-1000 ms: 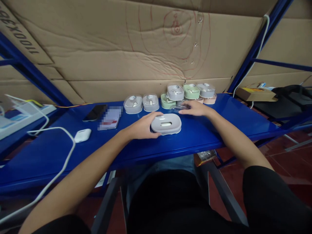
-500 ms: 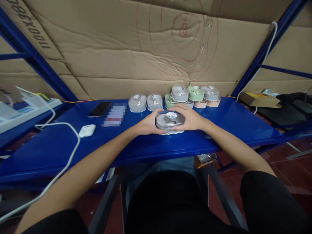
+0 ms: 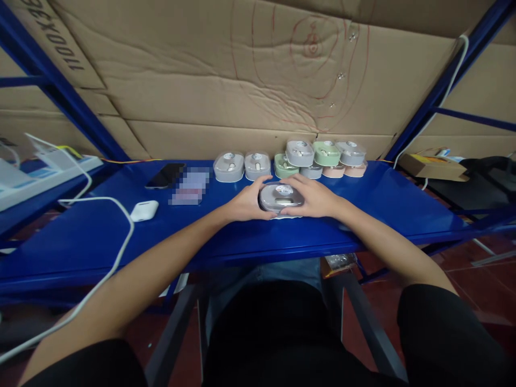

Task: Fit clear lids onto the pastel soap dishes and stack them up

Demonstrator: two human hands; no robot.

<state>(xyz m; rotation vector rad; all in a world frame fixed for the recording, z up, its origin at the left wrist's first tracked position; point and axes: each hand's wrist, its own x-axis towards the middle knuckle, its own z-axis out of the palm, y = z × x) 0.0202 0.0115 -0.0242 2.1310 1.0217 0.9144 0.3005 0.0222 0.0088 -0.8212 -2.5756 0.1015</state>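
A grey oval case with a clear lid rests on the blue shelf in front of me. My left hand grips its left end and my right hand presses on its right side and top. Both hands are closed around it. Behind it stand more of the same small cases: two grey ones side by side, then a stacked group in grey, green and pink.
A black phone, a blurred card and a white earbud case lie at left. A white cable loops over the shelf edge. Cardboard sheets back the shelf. A brown box sits far right.
My right hand came back from the stacked cases with a clear lid and set it on the grey case. Both hands now hold the closed case against the shelf.
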